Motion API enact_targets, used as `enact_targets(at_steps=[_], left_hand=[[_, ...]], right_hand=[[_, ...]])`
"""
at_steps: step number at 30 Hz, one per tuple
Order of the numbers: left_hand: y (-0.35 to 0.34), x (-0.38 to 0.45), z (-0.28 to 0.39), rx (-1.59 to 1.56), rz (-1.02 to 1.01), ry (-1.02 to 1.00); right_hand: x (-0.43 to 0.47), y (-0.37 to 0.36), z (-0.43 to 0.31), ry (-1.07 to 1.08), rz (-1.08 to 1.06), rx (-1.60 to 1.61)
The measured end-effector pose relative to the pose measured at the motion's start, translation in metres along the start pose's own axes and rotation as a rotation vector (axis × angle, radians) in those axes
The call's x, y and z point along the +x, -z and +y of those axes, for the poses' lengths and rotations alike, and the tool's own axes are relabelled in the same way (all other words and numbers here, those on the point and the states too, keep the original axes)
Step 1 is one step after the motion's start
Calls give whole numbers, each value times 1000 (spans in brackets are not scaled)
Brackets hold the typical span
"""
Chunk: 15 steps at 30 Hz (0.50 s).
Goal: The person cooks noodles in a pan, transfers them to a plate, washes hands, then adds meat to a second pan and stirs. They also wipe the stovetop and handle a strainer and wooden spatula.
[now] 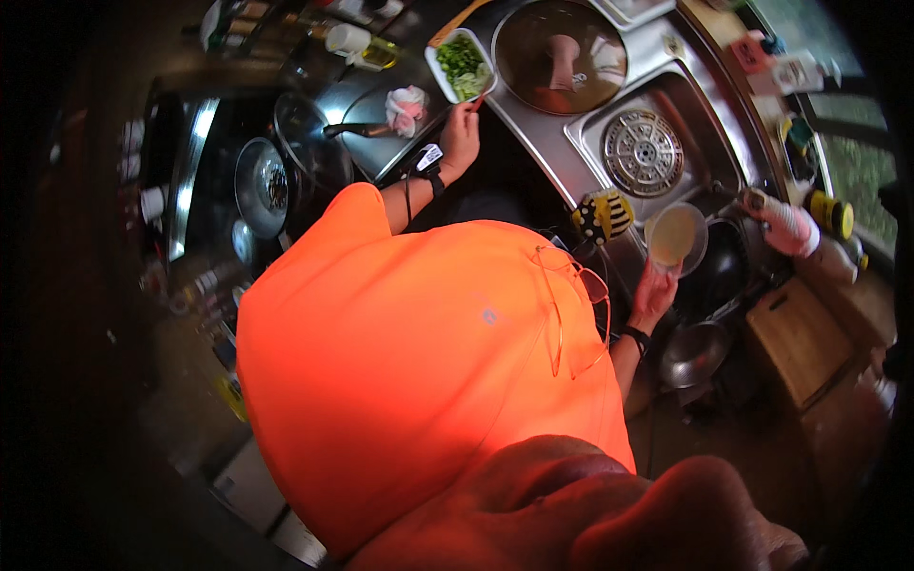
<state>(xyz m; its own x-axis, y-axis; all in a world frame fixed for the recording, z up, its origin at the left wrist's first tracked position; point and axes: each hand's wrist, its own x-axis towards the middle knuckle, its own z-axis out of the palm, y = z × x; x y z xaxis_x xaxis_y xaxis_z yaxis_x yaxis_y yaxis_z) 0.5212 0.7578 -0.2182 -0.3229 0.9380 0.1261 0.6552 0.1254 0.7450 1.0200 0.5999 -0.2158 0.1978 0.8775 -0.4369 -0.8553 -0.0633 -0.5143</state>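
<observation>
My left hand [463,139] is at the near corner of a white dish [431,56] of chopped green vegetables [460,64]. Its fingers close on a thin red utensil [479,103], whose kind I cannot tell. Out to the right, my right hand [655,289] holds a clear bowl [698,246] with pale yellowish contents [673,234], over the near edge of the steel sink counter. A black, yellow and white patterned cloth or mitt [603,216] lies on the counter edge left of that bowl. A wooden utensil [457,23] rests by the dish's far rim.
A large round brown lid or tray [532,71] lies beside the steel sink [707,143]. Left are a dark-handled pan [364,130], a crumpled cloth [406,110] and a metal pan [260,187]. Bottles, a metal bowl [694,355] and a wooden cutting board [800,342] stand or lie at the right.
</observation>
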Motion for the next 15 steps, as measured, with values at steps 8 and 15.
enact_targets(at_steps=[8, 15], left_hand=[[17, 25, -159, 404, 472, 98], [20, 121, -199, 376, 123, 127]], right_hand=[[13, 3, -8, -81, -77, -18], [15, 0, -9, -70, -27, -66]])
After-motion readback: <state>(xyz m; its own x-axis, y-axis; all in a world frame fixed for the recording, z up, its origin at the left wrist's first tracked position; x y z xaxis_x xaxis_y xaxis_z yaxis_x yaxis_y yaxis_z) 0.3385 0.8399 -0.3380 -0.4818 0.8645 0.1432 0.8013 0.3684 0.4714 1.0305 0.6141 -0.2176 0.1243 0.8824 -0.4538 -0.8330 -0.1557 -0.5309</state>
